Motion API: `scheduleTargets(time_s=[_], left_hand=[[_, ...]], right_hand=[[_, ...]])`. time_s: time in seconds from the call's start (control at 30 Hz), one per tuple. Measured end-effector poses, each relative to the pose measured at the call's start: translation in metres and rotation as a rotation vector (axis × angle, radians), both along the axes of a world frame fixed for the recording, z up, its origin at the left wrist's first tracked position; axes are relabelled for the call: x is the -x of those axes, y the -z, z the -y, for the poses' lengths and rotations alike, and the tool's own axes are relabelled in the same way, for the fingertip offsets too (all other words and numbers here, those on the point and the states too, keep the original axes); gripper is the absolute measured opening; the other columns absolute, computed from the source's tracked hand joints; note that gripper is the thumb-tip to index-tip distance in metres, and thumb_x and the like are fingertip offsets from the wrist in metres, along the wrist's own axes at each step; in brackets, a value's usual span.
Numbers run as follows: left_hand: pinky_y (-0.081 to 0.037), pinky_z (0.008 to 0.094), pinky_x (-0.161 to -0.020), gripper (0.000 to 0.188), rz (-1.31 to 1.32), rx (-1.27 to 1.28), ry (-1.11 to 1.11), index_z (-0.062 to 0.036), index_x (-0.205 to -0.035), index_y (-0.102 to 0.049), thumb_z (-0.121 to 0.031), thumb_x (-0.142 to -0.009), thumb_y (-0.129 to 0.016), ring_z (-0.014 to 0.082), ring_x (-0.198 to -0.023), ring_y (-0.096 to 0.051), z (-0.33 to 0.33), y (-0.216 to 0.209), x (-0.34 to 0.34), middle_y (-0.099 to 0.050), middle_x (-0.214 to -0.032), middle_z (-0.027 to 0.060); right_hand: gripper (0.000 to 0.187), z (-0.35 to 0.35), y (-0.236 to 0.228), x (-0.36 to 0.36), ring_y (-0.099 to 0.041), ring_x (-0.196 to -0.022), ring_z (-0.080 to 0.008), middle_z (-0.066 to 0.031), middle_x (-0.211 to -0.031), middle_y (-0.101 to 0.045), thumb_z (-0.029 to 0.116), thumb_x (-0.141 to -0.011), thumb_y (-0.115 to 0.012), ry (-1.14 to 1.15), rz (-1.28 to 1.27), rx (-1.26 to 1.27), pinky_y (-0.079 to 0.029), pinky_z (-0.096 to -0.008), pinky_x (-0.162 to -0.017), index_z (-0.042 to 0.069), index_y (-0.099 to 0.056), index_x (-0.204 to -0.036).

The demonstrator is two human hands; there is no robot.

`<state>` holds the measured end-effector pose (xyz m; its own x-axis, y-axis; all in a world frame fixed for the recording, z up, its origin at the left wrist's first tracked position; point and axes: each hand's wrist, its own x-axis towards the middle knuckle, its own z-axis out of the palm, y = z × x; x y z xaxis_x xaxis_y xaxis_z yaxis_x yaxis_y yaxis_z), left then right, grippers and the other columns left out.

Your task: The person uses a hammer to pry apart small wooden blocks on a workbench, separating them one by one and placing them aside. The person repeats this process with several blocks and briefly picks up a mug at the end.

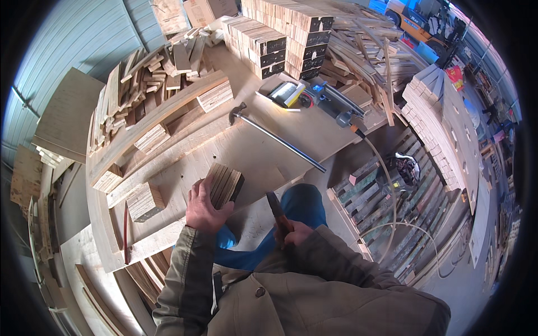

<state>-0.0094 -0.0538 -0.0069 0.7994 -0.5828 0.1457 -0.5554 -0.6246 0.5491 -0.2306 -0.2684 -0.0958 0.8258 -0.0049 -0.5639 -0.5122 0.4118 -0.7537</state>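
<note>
My left hand [203,209] grips a stack of thin plywood blocks [225,184] that rests on the wooden workbench [263,151]. My right hand [292,232] is closed around a dark, narrow tool handle [276,208] that points up toward the bench edge, just right of the stack; the tool's working end is not clear. A long steel-handled hammer [277,140] lies diagonally across the bench beyond the stack. My blue trouser leg [302,204] shows under the right hand.
Loose block stacks [144,201] and long boards [157,120] lie left on the bench. Tall banded block stacks [286,33] stand at the back. A nail gun [336,109] with a hose [386,185] sits at the right edge. Pallets [386,218] cover the floor right.
</note>
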Motion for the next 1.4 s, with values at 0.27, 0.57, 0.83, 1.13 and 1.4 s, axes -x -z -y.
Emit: scheduleTargets(time_s=[0.27, 0.57, 0.83, 1.13, 1.4], left_hand=[[-0.051, 0.055, -0.109, 0.085, 0.101, -0.127, -0.027, -0.0064, -0.15, -0.058, -0.038, -0.075, -0.085, 0.0448, -0.127, -0.058, 0.004, -0.015, -0.001, -0.061, -0.134, 0.026], [-0.053, 0.0561, -0.105, 0.093, 0.02, -0.257, -0.093, -0.0075, -0.148, -0.055, -0.042, -0.069, -0.092, 0.0458, -0.125, -0.062, 0.027, -0.03, -0.007, -0.064, -0.132, 0.0258], [-0.055, 0.0526, -0.104, 0.092, 0.013, -0.226, -0.062, -0.0065, -0.145, -0.058, -0.035, -0.066, -0.095, 0.0447, -0.121, -0.066, 0.031, -0.034, -0.011, -0.067, -0.131, 0.0255], [-0.058, 0.0484, -0.1, 0.086, 0.071, -0.152, -0.032, -0.0058, -0.14, -0.061, -0.023, -0.063, -0.097, 0.042, -0.118, -0.071, 0.05, -0.071, -0.022, -0.071, -0.128, 0.0232], [-0.058, 0.0457, -0.105, 0.094, 0.152, -0.082, 0.066, -0.0049, -0.149, -0.054, -0.016, -0.066, -0.097, 0.0401, -0.121, -0.071, 0.116, -0.137, -0.088, -0.07, -0.133, 0.0224]], right_hand=[[0.063, 0.018, -0.009, 0.032, -0.064, -0.103, -0.0301, -0.0151, -0.107, -0.062, -0.005, -0.069, -0.055, 0.186, -0.039, -0.233, -0.055, -0.0411, -0.086, 0.0, -0.053, -0.132], [0.065, 0.035, 0.021, 0.029, -0.066, -0.108, -0.0337, -0.0181, -0.11, -0.063, -0.007, -0.063, -0.053, 0.224, -0.022, -0.376, -0.057, -0.0461, -0.092, 0.001, -0.054, -0.127], [0.064, 0.041, 0.03, 0.023, -0.064, -0.105, -0.0313, -0.0162, -0.106, -0.063, -0.004, -0.065, -0.053, 0.233, -0.028, -0.504, -0.056, -0.0432, -0.085, 0.001, -0.056, -0.128], [0.07, 0.063, 0.047, 0.023, -0.066, -0.119, -0.0361, -0.0208, -0.121, -0.064, -0.009, -0.068, -0.054, 0.146, -0.032, -0.592, -0.056, -0.0486, -0.102, 0.001, -0.053, -0.137], [0.073, 0.081, 0.037, 0.03, -0.066, -0.124, -0.0379, -0.0252, -0.128, -0.064, -0.012, -0.074, -0.048, 0.155, -0.054, -0.617, -0.052, -0.0454, -0.113, -0.003, -0.048, -0.146]])
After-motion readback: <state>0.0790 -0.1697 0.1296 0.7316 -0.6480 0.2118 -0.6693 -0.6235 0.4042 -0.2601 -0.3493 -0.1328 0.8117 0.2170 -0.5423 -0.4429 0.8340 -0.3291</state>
